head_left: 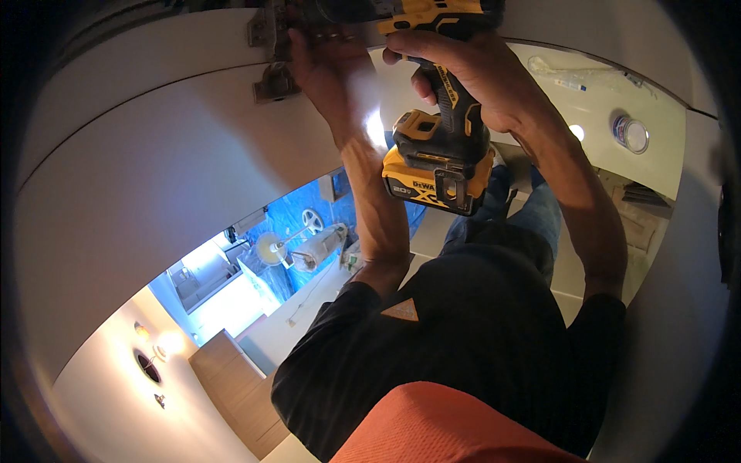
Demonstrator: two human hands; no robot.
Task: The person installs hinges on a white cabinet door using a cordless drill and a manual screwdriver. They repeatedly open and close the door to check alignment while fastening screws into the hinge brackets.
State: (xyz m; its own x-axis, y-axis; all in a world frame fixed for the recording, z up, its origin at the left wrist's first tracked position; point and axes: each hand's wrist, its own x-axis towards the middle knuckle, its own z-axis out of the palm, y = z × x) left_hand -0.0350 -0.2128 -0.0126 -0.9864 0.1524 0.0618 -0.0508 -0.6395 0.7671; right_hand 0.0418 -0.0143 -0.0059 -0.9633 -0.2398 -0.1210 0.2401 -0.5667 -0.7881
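Nearest the camera is an orange cloth [455, 424] at about 6 o'clock, over the person's dark shirt [463, 324], with blue jeans [532, 216] showing beyond it. From there both forearms rise toward 12 o'clock. The right hand [471, 73] is clamped around the grip of a yellow and black drill [440, 147], fingers wrapped tight and the forefinger up near the trigger; the battery pack hangs low toward the centre while the drill's nose points left at the top edge, so the tool lines up with the metal hinge [274, 77] at about 11 o'clock. The left hand [324, 65] lies against the white panel [154, 170] just beside the hinge, seemingly steadying the hardware or the bit; its fingers are hidden at the picture's top edge, so I cannot tell whether they are closed on anything. A light near the drill throws a bright glare onto the left forearm and the panel, which suits work in a dim spot. At 2 o'clock a white shelf [587, 108] carries a small round tin [631, 133] and a clear plastic bag [571, 77], within reach but well apart from the hands. At 8 o'clock, below the panel's edge, there is a lit room with blue tile [297, 231] and a wooden cabinet [231, 378].
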